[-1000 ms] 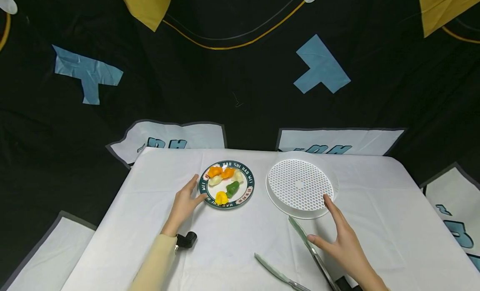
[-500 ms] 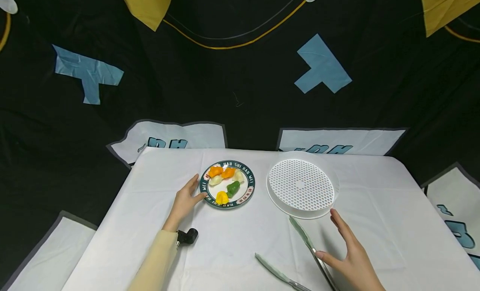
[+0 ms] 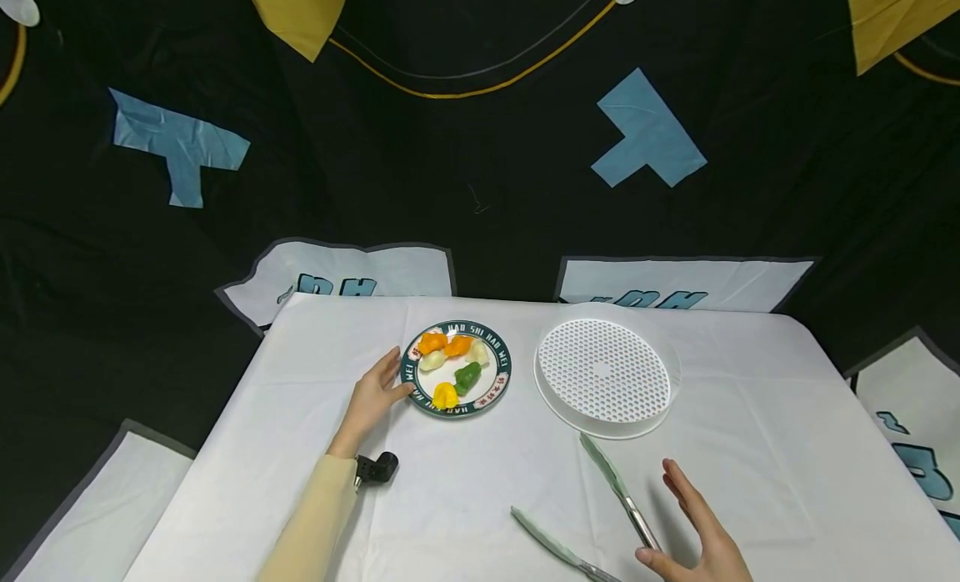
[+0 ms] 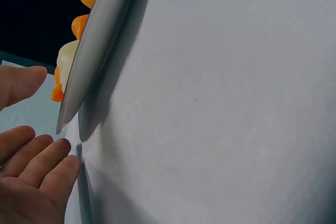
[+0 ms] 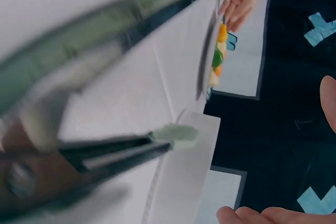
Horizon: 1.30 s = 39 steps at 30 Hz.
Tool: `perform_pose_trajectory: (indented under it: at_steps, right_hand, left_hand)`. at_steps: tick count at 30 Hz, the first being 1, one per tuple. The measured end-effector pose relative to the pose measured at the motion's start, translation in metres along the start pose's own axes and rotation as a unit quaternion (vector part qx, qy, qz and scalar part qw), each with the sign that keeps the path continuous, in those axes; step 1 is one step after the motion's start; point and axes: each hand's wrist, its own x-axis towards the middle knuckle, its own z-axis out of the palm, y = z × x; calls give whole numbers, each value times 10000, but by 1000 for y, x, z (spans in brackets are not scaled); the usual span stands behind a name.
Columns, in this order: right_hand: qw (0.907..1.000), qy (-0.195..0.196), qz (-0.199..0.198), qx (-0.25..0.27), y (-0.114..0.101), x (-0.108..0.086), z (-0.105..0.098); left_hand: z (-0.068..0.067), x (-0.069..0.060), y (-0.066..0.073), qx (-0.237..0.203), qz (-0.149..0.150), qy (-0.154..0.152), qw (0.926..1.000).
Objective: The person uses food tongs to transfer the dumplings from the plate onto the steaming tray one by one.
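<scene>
My left hand (image 3: 372, 396) is beside the left rim of a green-edged plate (image 3: 455, 411), fingers relaxed; whether it touches the rim is unclear. On the plate lie orange, pale, green (image 3: 467, 378) and yellow (image 3: 445, 396) pepper-like pieces. In the left wrist view the thumb and fingers (image 4: 46, 169) are spread near the plate's edge (image 4: 97, 51). My right hand (image 3: 701, 532) holds nothing, its fingers extended, just right of tongs with green tips (image 3: 603, 467). A second green-tipped arm of the tongs (image 3: 543, 536) lies to the left. In the right wrist view both green-tipped arms (image 5: 126, 17) loom large.
A round white perforated tray (image 3: 603, 369) sits in a clear-rimmed base at the back right of the white-covered table (image 3: 450, 490). A black curtain (image 3: 480, 198) with blue and yellow patches hangs behind the table.
My right hand has moved back toward the near edge, away from the white perforated tray. The left hand stays beside the plate, and the objects keep their places.
</scene>
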Motion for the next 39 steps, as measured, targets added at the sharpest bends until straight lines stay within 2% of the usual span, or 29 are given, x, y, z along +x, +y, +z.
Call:
perform_pose_trajectory:
  at_steps: [2,7,12,15,19,26,28,31,35,39]
  right_hand:
    - [10000,-12,72,68,0,-4,3]
    - [9998,-21,-93,184,9,-14,11]
    - [9990,-243,81,361,36,-28,17]
    - [9970,-460,-112,613,53,-33,18]
    - [9950,-614,-348,713,63,-34,17]
    - [9941,-746,734,279,61,-40,25]
    - [9926,-806,860,302,61,-42,27]
    - [9907,-906,889,485,57,-40,26]
    - [9910,-951,627,706,54,-36,26]
    - [9939,-866,421,545,52,-34,27]
  left_hand:
    - [0,0,0,-239,-65,-63,9997]
    - [-1,2,-2,-870,-90,-92,9961]
    - [-1,3,-4,-1287,-158,-120,9915]
    - [0,4,-5,-1416,-205,-132,9896]
    - [1,7,-6,-1488,-247,-153,9884]
    - [3,9,-8,-1468,-282,-270,9884]
    - [4,9,-7,-1430,-300,-283,9889]
    - [4,8,-6,-1424,-330,-303,9888]
    - [3,7,-6,-1477,-355,-333,9878]
    - [3,7,-6,-1486,-359,-336,9877]
